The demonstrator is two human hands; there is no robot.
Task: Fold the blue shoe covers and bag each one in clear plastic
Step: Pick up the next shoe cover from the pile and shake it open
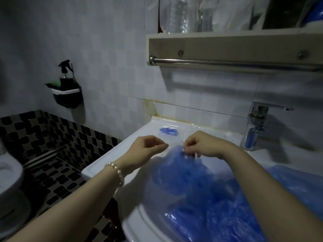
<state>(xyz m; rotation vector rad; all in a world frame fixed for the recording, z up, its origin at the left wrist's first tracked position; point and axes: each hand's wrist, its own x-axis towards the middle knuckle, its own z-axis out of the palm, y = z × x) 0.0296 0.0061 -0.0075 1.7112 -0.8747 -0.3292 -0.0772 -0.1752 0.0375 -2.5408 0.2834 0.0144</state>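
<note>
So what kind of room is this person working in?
Most likely a small bathroom: a white washbasin with a chrome tap, a toilet at the left edge, and tiled walls with a towel rail.
</note>
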